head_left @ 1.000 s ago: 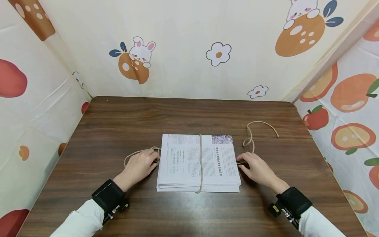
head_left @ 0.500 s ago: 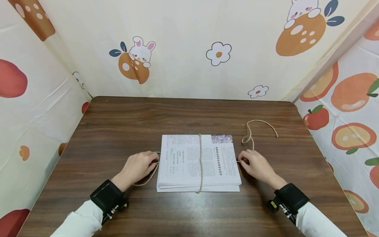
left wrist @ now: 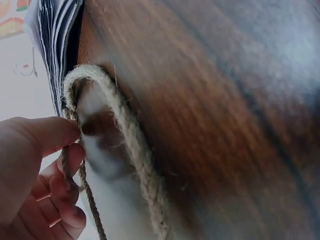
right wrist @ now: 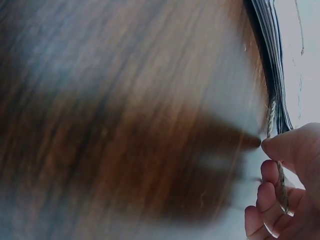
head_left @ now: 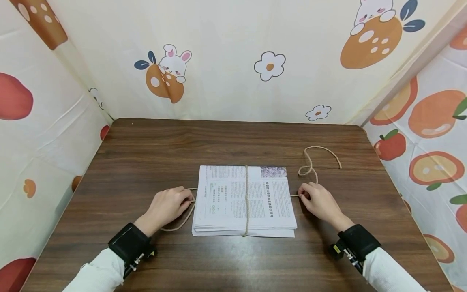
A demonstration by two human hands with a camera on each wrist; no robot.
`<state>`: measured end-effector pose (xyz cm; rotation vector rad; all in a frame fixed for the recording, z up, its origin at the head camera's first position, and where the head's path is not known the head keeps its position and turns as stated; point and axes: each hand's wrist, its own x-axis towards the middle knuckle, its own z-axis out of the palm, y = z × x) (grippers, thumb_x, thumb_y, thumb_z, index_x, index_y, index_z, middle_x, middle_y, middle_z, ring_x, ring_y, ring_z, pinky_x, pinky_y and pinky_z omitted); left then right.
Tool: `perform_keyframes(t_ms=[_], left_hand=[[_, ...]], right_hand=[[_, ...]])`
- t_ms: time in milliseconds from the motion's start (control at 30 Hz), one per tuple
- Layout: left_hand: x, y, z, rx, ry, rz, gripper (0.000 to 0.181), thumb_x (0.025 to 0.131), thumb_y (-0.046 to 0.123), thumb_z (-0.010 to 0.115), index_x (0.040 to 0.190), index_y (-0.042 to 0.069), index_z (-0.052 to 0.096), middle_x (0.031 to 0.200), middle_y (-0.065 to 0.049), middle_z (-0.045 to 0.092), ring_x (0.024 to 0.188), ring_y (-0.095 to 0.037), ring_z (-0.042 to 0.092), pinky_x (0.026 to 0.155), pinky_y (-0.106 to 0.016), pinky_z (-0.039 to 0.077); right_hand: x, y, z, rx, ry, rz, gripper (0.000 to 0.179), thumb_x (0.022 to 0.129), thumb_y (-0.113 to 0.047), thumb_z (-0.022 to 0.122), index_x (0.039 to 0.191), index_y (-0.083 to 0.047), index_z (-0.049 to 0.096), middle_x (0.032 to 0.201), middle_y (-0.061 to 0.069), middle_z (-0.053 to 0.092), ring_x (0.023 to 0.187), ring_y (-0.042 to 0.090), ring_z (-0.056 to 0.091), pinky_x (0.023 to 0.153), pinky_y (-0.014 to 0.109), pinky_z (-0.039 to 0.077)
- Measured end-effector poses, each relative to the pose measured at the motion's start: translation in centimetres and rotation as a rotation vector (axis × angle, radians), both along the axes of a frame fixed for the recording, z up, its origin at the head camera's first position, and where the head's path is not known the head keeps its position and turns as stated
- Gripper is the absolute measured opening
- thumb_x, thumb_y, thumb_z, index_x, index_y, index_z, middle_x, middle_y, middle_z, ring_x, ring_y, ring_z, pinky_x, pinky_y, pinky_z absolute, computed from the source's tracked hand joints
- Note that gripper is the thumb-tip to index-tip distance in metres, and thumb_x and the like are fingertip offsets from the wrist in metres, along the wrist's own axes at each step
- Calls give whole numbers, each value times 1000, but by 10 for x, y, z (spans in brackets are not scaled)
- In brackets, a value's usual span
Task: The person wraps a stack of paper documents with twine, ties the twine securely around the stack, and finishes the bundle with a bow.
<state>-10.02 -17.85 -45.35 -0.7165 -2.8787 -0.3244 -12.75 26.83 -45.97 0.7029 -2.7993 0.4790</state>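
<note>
A stack of folded newspapers (head_left: 226, 202) lies flat on the wooden table, with a strand of twine (head_left: 247, 190) running over its top from back to front. At its left edge my left hand (head_left: 162, 209) pinches the twine between thumb and forefinger; a thick loop (left wrist: 135, 140) of it bends over beside the fingers in the left wrist view. My right hand (head_left: 322, 205) pinches another stretch of twine, a little way off the stack's right edge. That stretch (right wrist: 271, 120) comes out from beneath the papers in the right wrist view. The twine under the stack is hidden.
Past my right hand a loose twine tail (head_left: 324, 148) curls on the table (head_left: 164, 142). Printed sheets hang behind the table (head_left: 219, 81) and along both sides. Each wrist wears a black strap (head_left: 132, 245) with a small device.
My right hand has closed on the twine and drawn it slightly outward, so a short straight length shows. The left twine loop has swung toward me, and the left hand has shifted slightly left.
</note>
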Motion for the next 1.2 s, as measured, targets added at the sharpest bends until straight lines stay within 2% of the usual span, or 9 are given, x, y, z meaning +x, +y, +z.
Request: perform_keyframes(t_ms=[133,333,467,600,700,867,933,1067,1200], left_hand=[[1,0,1,9,-33,8,9,78,16,71,77,21,63,68,9,51,53,-4,44,46,-23,37],[2,-2,9,77,-94,28,6,79,18,71,81,21,66,74,9,54,57,-3,45,50,-23,39],[-1,-7,13,105,-60,63,4,80,18,70,82,19,67,77,6,56,57,-5,47,50,-25,40],[-9,-8,17,105,-39,118,4,79,16,70,80,16,66,75,3,57,58,-10,49,50,-29,42],[-17,-7,18,70,-85,156,4,79,17,70,81,15,66,74,1,57,61,-14,51,51,-31,43],[-25,-5,19,-8,-247,195,10,78,20,71,81,13,64,72,0,54,61,-16,50,51,-32,40],[-26,-4,19,-30,-288,202,12,78,19,71,78,13,61,70,0,53,58,-16,49,49,-31,38],[-26,-7,20,-35,-310,223,15,80,14,67,71,13,55,64,1,51,52,-16,47,44,-30,35],[-24,-11,23,4,-295,272,13,82,12,61,71,13,53,60,1,49,48,-16,45,41,-29,33]], right_hand=[[0,0,-1,4,0,-11,15,72,0,68,75,-13,60,68,-4,49,61,9,44,55,27,38],[5,0,3,17,-37,-44,11,76,-4,69,81,-12,63,75,0,55,62,12,50,56,32,43],[10,-1,8,10,-66,-74,11,78,-6,68,87,-11,64,84,3,58,66,14,56,57,34,46],[14,-5,13,-12,-72,-82,12,79,-7,67,90,-11,64,89,4,59,69,17,62,57,35,49],[15,-8,16,-15,-46,-79,12,79,-7,68,89,-12,64,87,4,59,67,15,61,55,33,48],[16,-15,18,-15,-7,-56,12,77,-7,69,87,-13,64,84,2,58,67,14,57,56,31,46],[16,-18,19,-17,-9,-47,12,77,-7,69,86,-13,64,85,1,59,69,14,58,58,31,48],[18,-21,19,-6,-25,-33,13,76,-6,70,86,-12,65,86,1,59,72,15,60,61,32,49],[19,-21,18,8,-33,-29,14,76,-5,71,87,-12,65,85,1,60,71,13,60,61,31,49]])
